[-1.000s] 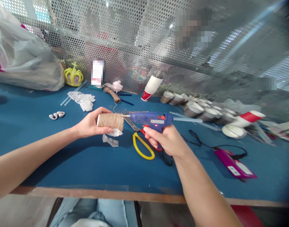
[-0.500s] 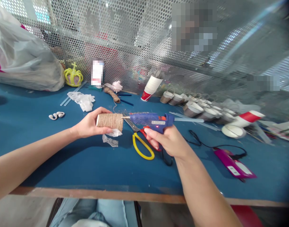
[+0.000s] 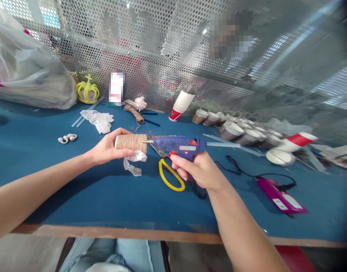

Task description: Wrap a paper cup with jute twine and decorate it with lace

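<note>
My left hand (image 3: 111, 148) is closed around a paper cup wrapped in twine (image 3: 130, 142), held on its side above the table. A strip of white lace (image 3: 133, 168) hangs from the cup's lower side, under my thumb. In my right hand (image 3: 197, 168) is a blue hot glue gun (image 3: 177, 145), its metal nozzle over the twine near the cup's right end. A clear glue stick (image 3: 224, 144) sticks out of its back. Scissors with a yellow handle (image 3: 170, 175) lie beneath the gun, partly hidden by it.
A purple power strip (image 3: 281, 196) with a black cord lies at right. Several twine-handled cups (image 3: 233, 130) and a leaning stack of paper cups (image 3: 181, 104) stand behind. Left are crumpled lace (image 3: 99, 120), a yellow crown (image 3: 88, 90) and a large plastic bag (image 3: 28, 68).
The glue gun has shifted slightly left, its nozzle now further over the twine. The cup has turned a little in my left hand, showing more of the lace.
</note>
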Demonstrator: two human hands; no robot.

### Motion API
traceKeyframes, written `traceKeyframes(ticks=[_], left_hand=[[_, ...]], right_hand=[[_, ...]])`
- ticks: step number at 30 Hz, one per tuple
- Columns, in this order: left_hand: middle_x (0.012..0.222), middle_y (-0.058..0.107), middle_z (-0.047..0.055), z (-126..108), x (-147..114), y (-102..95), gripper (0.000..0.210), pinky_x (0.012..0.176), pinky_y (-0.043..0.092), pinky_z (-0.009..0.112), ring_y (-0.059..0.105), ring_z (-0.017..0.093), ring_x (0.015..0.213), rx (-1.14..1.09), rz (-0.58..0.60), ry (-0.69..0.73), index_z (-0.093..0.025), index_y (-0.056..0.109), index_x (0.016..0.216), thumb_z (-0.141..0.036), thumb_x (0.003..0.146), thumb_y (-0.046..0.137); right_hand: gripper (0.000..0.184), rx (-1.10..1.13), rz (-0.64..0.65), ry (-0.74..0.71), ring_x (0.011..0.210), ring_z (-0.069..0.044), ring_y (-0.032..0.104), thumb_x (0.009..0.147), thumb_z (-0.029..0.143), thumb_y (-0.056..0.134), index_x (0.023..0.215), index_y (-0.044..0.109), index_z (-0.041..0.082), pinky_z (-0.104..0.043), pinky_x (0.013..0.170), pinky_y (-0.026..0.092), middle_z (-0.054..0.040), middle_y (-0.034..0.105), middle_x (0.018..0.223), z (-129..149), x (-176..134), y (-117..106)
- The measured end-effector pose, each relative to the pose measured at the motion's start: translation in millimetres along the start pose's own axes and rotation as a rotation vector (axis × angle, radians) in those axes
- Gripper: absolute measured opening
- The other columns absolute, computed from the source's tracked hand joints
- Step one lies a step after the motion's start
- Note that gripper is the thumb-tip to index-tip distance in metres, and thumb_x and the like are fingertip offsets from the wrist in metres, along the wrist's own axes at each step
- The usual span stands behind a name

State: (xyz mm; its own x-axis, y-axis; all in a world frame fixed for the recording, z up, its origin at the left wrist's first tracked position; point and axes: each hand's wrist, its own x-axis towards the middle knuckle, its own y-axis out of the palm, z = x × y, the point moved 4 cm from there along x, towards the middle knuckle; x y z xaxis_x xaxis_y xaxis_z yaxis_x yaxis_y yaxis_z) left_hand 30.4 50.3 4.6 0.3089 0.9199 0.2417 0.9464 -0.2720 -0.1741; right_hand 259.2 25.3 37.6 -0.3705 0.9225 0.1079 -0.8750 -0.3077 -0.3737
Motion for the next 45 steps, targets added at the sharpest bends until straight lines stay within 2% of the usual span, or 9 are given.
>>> traceKeyframes(ticks=[4,9,15,26,31,37,41,45], left_hand=[[0.064,0.055,-0.004,2.6,0.0,0.9,0.053,0.041,0.042,0.018,0.048,0.007,0.048,-0.078,0.015,-0.057,-0.015,0.049,0.098,-0.041,0.059,0.075],[0.065,0.054,-0.004,1.7,-1.0,3.0,0.052,0.041,0.043,0.017,0.048,0.006,0.049,-0.107,0.002,-0.044,-0.015,0.050,0.095,-0.037,0.056,0.077],[0.065,0.058,-0.002,4.4,-2.5,8.4,0.053,0.039,0.043,0.019,0.050,0.008,0.048,-0.196,0.061,-0.126,-0.015,0.049,0.095,-0.044,0.059,0.075],[0.068,0.058,0.000,7.0,-1.5,6.7,0.055,0.038,0.041,0.019,0.052,0.009,0.048,-0.313,0.000,-0.232,-0.014,0.049,0.092,-0.050,0.058,0.074],[0.068,0.058,0.000,7.4,-1.1,6.4,0.055,0.037,0.041,0.018,0.052,0.009,0.050,-0.335,0.003,-0.215,-0.014,0.048,0.090,-0.050,0.058,0.075],[0.067,0.058,0.000,5.9,-1.5,5.6,0.048,0.039,0.041,0.019,0.050,0.008,0.048,-0.293,0.017,-0.136,-0.014,0.048,0.093,-0.044,0.064,0.072],[0.063,0.057,-0.002,2.8,-2.3,6.6,0.047,0.041,0.042,0.020,0.050,0.008,0.047,-0.222,0.034,-0.099,-0.015,0.048,0.093,-0.041,0.062,0.073],[0.062,0.055,-0.004,-0.4,-3.9,8.1,0.049,0.042,0.041,0.020,0.048,0.008,0.047,-0.148,0.030,-0.079,-0.015,0.049,0.093,-0.041,0.060,0.075]], right_hand=[[0.022,-0.002,0.032,-0.005,0.035,-0.005,0.043,0.079,0.032,0.062,0.068,0.056,0.015,-0.020,0.035,0.032,0.0027,0.054,0.051,-0.3,-1.0,0.5],[0.025,-0.007,0.021,-0.018,0.035,-0.005,0.042,0.082,0.033,0.059,0.065,0.055,0.015,-0.020,0.035,0.031,0.0049,0.049,0.044,1.2,1.0,1.0],[0.025,-0.046,0.034,-0.039,0.035,-0.006,0.043,0.083,0.034,0.057,0.067,0.055,0.015,-0.021,0.035,0.033,0.0056,0.047,0.043,3.7,1.0,1.0],[0.024,-0.134,0.050,-0.055,0.035,-0.007,0.044,0.082,0.032,0.057,0.066,0.056,0.015,-0.023,0.039,0.037,0.0051,0.048,0.041,7.3,-2.2,0.5],[0.022,-0.095,0.016,-0.032,0.035,-0.007,0.044,0.081,0.032,0.058,0.067,0.056,0.015,-0.023,0.039,0.037,0.0037,0.053,0.046,8.1,-3.2,0.6],[0.025,-0.094,0.022,-0.041,0.034,-0.006,0.043,0.082,0.033,0.057,0.064,0.055,0.015,-0.022,0.038,0.035,0.0053,0.047,0.041,6.4,-1.1,1.4],[0.025,-0.059,0.025,-0.032,0.033,-0.007,0.043,0.081,0.036,0.058,0.068,0.056,0.015,-0.021,0.034,0.033,0.0056,0.047,0.040,4.2,1.3,0.4],[0.029,-0.035,0.000,-0.015,0.033,-0.006,0.042,0.080,0.039,0.059,0.064,0.056,0.015,-0.021,0.033,0.032,0.0053,0.046,0.038,2.1,2.9,-1.3]])
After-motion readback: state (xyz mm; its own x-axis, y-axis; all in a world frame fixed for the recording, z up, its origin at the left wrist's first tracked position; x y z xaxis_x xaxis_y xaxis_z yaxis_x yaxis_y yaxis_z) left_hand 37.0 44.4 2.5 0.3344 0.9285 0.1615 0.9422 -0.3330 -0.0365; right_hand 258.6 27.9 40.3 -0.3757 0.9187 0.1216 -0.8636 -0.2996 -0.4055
